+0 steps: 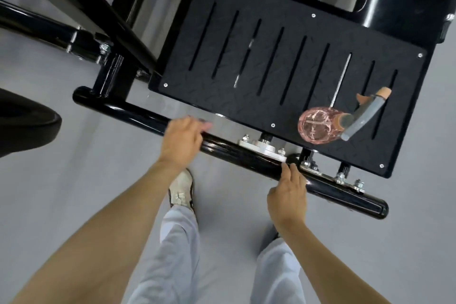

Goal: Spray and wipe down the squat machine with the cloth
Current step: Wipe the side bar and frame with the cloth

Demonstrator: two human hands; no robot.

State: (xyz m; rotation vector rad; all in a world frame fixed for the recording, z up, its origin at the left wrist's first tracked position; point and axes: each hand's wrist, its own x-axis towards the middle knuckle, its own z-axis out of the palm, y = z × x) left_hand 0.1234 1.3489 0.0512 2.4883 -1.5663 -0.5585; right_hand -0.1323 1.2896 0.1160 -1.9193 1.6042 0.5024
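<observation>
The squat machine's black slotted footplate (283,57) fills the upper middle of the head view. A glossy black base tube (246,153) runs along its near edge. A pink see-through spray bottle (318,127) with a grey trigger head stands on the plate's near right part. My left hand (181,142) lies on top of the tube left of the bolted flange, its fingers blurred and stretched toward the plate. My right hand (287,195) touches the tube's near side with its fingertips, just right of the flange. No cloth shows clearly; one under the left hand would be hidden.
A silver bolted flange (262,147) and more bolts sit on the tube between and right of my hands. Black frame bars (81,7) cross the upper left. A dark rounded pad (24,121) juts in at the left edge. My legs and a shoe (181,190) stand on grey floor.
</observation>
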